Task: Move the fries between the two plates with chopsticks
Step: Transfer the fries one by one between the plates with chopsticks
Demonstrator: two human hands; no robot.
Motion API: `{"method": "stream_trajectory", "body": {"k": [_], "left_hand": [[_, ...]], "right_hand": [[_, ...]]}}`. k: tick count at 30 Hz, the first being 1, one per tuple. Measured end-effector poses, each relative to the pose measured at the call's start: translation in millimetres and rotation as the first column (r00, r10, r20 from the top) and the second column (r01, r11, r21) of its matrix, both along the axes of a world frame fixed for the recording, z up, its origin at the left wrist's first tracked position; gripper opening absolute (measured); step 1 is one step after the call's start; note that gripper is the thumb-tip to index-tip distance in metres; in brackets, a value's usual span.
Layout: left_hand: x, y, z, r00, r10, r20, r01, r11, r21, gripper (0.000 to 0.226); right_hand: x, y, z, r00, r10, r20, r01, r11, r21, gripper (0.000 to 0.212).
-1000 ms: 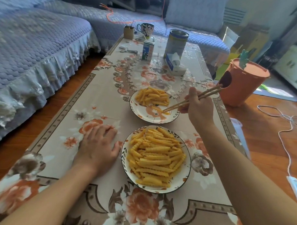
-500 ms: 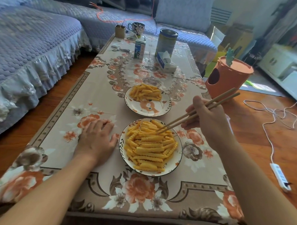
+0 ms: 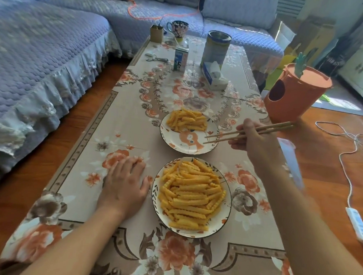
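Observation:
Two patterned plates sit one behind the other on the floral tablecloth. The near plate is heaped with crinkle-cut fries. The far plate has a smaller pile of fries on its back half, its front half bare. My right hand grips a pair of wooden chopsticks; their tips hover over the right rim of the far plate and carry no fry. My left hand rests flat on the cloth just left of the near plate.
Further back on the table stand a tissue box, a tall tin, a milk carton, a mug and keys. An orange bin stands right of the table, a sofa left. White cables lie on the floor.
My right hand has carried the chopsticks from the near plate's back edge over to the far plate's right rim. The left hand has stayed flat on the cloth. The view has tilted.

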State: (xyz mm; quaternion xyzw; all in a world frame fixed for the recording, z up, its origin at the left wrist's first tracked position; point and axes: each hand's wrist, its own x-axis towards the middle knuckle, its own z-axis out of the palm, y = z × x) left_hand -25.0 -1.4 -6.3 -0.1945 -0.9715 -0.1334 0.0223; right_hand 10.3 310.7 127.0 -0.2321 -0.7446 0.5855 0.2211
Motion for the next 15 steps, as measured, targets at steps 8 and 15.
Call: {"method": "stream_trajectory", "body": {"k": [8, 15], "left_hand": [[-6, 0, -2, 0.999, 0.005, 0.034, -0.004, 0.999, -0.038, 0.048], [-8, 0, -4, 0.999, 0.004, 0.04, -0.002, 0.999, -0.036, 0.048]], "right_hand": [[-60, -10, -19, 0.998, -0.048, -0.036, 0.052, 0.991, 0.123, 0.028], [-68, -10, -28, 0.995, -0.102, 0.001, 0.1, 0.979, 0.175, 0.032]]}}
